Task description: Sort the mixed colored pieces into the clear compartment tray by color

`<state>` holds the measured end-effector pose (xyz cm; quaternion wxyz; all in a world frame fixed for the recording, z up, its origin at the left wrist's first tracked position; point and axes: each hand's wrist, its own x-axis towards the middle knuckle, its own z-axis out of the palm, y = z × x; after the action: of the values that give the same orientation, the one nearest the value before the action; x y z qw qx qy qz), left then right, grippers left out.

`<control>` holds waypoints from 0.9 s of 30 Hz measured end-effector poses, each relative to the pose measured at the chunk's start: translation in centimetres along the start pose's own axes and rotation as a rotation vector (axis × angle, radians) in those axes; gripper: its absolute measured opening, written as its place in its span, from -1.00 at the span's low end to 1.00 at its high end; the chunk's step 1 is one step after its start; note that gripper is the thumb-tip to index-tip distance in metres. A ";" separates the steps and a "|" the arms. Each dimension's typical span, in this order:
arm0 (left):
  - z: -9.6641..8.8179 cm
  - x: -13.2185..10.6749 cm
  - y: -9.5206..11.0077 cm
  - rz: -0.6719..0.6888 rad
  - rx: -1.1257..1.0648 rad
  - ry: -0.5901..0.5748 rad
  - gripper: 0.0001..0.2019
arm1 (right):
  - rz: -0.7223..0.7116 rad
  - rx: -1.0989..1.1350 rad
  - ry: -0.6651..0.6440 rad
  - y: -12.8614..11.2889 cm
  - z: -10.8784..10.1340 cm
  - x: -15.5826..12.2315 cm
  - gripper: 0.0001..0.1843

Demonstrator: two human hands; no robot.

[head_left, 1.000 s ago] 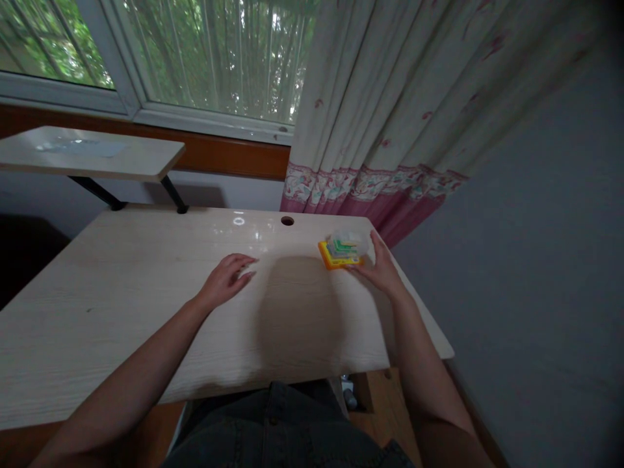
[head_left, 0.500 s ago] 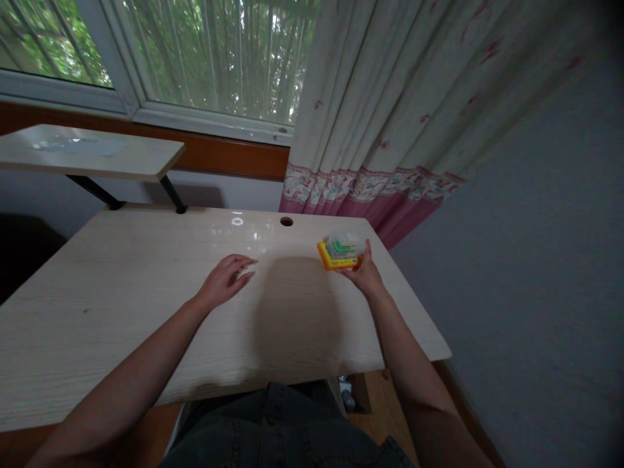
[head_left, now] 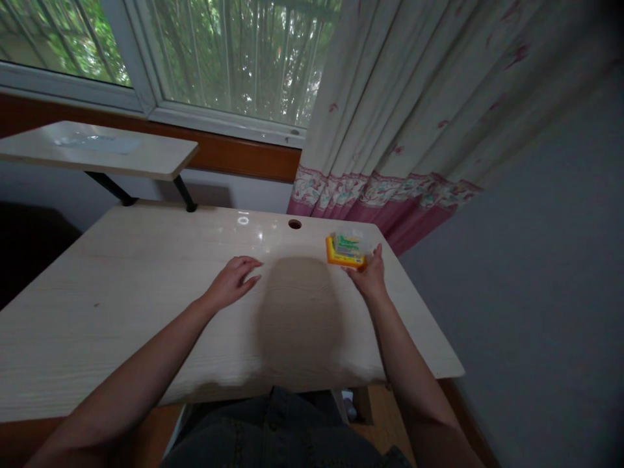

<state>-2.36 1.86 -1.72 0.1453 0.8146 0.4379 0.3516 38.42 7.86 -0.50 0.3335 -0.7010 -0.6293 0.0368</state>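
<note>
My right hand (head_left: 369,274) is at the right side of the desk, its fingers and thumb curved around the near right corner of a flat yellow-orange box (head_left: 347,259). On top of the box lies a clear plastic packet (head_left: 348,243) with green and pale print, too small to read. Part of the box's near edge and right end is covered by my fingers. Over the middle of the desk, my left hand (head_left: 236,278) holds nothing; its fingers are loosely bent, with a gap between thumb and forefinger.
The pale wooden desk (head_left: 160,273) has a round cable hole (head_left: 294,224) near its back edge. A raised shelf (head_left: 146,156) on black legs stands at the back left, bearing a clear plastic sheet (head_left: 97,142). A curtain (head_left: 385,130) hangs behind the right corner, beside a grey wall (head_left: 526,279).
The view has shifted a little, moving the desk slightly rightward. The box and packet seem to lie flatter beside my right hand. My left hand keeps nearly the same pose.
</note>
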 end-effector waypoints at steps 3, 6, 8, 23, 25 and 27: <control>0.2 -0.3 0.0 -0.005 0.134 -0.047 -0.58 | 0.008 -0.054 0.046 -0.6 -1.7 -1.3 0.36; 0.2 -1.1 0.7 -0.075 0.279 -0.136 -0.39 | -0.048 -0.113 0.130 -2.9 -3.3 -3.5 0.21; -0.2 -1.6 1.5 -0.154 0.329 -0.202 -0.26 | -0.151 -0.162 0.098 -5.0 -3.4 -5.4 0.04; 1.2 -5.5 3.0 -0.179 0.462 -0.104 -0.40 | -0.484 -0.292 -0.544 -9.4 2.0 -11.8 -0.27; 1.3 -5.4 3.1 -0.178 0.460 -0.096 -0.40 | -0.481 -0.288 -0.543 -9.4 2.0 -11.8 -0.27; 1.2 -5.4 3.2 -0.172 0.456 -0.093 -0.40 | -0.483 -0.284 -0.538 -9.4 2.0 -11.9 -0.27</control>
<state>-1.55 -4.24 -3.26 0.0069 0.8012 0.5666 0.1923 26.94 -2.18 -1.57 0.0551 -0.5371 -0.8401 0.0521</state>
